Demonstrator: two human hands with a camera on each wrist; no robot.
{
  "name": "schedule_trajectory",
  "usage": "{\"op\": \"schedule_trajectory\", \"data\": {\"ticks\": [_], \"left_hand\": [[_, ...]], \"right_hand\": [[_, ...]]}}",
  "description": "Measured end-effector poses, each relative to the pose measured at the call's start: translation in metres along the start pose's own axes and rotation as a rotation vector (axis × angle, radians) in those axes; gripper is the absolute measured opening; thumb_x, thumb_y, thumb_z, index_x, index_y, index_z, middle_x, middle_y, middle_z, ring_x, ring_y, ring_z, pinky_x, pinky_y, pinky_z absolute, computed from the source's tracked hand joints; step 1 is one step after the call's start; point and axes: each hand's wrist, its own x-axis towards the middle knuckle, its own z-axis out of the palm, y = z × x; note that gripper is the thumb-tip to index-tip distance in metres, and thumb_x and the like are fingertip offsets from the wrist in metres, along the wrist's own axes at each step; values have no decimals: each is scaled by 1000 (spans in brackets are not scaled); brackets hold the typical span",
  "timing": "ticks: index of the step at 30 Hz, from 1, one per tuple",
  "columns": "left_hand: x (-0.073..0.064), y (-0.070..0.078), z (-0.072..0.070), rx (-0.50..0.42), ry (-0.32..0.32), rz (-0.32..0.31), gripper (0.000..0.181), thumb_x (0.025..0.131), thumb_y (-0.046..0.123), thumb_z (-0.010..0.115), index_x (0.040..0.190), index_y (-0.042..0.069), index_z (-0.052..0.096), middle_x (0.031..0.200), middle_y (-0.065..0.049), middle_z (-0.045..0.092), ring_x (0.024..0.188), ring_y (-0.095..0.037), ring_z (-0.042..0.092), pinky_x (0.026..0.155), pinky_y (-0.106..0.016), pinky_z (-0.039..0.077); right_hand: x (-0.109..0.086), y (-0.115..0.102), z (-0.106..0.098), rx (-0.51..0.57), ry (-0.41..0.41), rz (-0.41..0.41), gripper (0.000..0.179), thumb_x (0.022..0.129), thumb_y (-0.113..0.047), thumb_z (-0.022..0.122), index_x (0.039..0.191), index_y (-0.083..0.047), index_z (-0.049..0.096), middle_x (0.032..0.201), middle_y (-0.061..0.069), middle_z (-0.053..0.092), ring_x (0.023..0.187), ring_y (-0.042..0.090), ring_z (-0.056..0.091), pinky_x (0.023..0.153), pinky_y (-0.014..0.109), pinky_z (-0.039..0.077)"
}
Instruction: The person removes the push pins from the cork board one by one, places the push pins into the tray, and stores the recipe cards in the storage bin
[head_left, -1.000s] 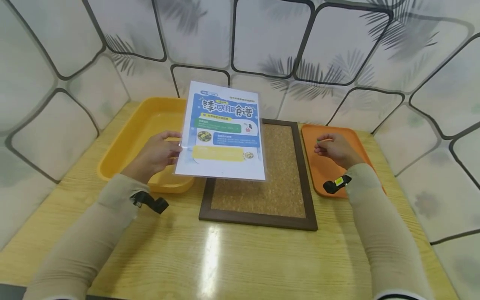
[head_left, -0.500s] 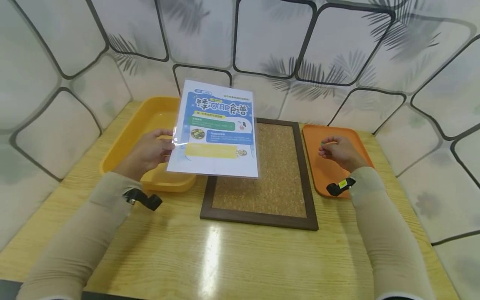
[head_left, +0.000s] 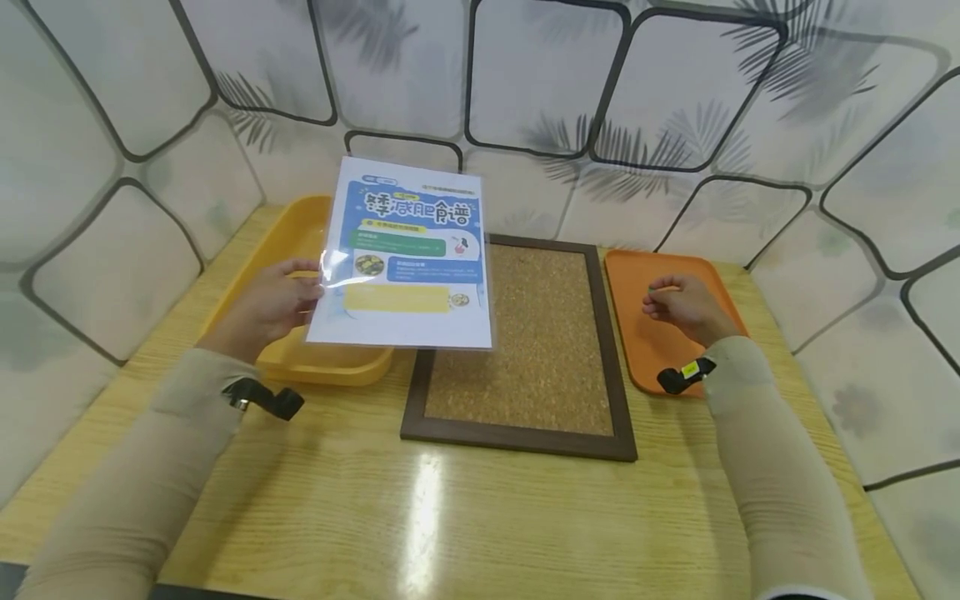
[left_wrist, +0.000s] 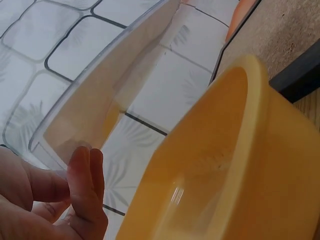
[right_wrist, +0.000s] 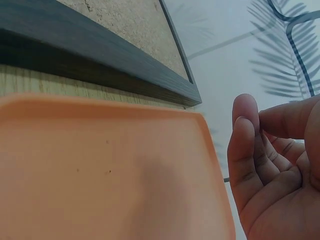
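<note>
Leftward across the head view since half a second ago, the laminated diet-recipe poster (head_left: 405, 258) has shifted together with the left hand (head_left: 266, 304), uncovering more of the brown-framed corkboard (head_left: 536, 367). It now hangs tilted left of the frame's centre, its left edge pinched between the left thumb and fingers, and overlaps the yellow plastic tub (head_left: 341, 372) and the corkboard's upper-left part. In the left wrist view it is clear of the tub's rim. At the right of the head view, the right hand (head_left: 686, 308) stays over the orange tray (head_left: 647, 354), thumb and fingers together in the same pinch that showed a small green object at half a second ago; that object cannot be clearly made out now. Tub, corkboard and tray rest on the wood-grain tabletop (head_left: 337, 500).
</note>
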Motion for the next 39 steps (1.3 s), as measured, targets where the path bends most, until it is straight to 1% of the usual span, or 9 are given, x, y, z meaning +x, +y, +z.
{"op": "schedule_trajectory", "data": {"ticks": [2,7,10,15,20,23,27,32,39], "left_hand": [[-1,-1,-4,8,14,-6,20,100,1,45,111,18,45,92,1,52,74,-10,54,65,-22,48],[0,-3,-12,62,46,-30,18,102,5,45,114,19,46,107,-5,47,82,-12,54,70,-23,49],[1,-5,-15,63,46,-23,19,102,5,45,114,20,47,105,-2,50,82,-11,56,70,-24,50],[3,-6,-21,48,29,-22,21,101,3,44,112,21,48,95,5,55,80,-8,57,69,-23,49],[1,-4,-28,62,46,-38,23,101,3,46,111,24,48,99,5,54,81,-7,57,71,-23,50],[-1,-4,-34,30,39,-42,24,101,2,46,111,23,47,99,4,54,81,-7,58,70,-23,50],[-3,-4,-42,-20,16,-47,25,100,-1,45,111,22,47,91,7,57,79,-7,58,69,-22,50],[-4,-6,-50,-82,20,-54,27,99,-4,45,108,21,48,85,8,59,76,-7,59,67,-22,50],[-4,-7,-56,-80,42,-76,27,99,-2,47,108,24,49,87,9,58,77,-7,57,68,-22,49]], "right_hand": [[0,2,-1,7,-1,1,20,102,-7,43,119,5,41,90,6,63,76,10,65,79,28,55],[1,6,-5,37,-4,16,22,102,-6,42,120,6,40,88,4,63,74,9,64,77,27,55],[1,9,-6,58,1,33,22,102,-6,42,120,7,40,86,3,63,74,9,65,76,27,55],[-2,13,-8,43,14,53,22,103,-7,43,120,6,40,88,4,63,76,10,64,77,27,55],[-3,18,-10,74,6,53,22,103,-7,44,120,6,39,88,4,63,76,9,64,76,26,55],[-3,20,-12,90,7,48,21,102,-6,44,119,6,39,86,3,64,75,9,64,74,25,54],[-3,23,-12,89,16,49,20,102,-6,43,118,6,40,85,2,63,75,9,64,73,24,54],[-3,26,-13,84,22,69,20,102,-6,43,118,6,40,85,1,63,76,9,64,75,25,54],[-7,32,-19,46,25,84,24,103,-9,41,122,6,39,90,1,61,81,8,63,78,25,53]]}}
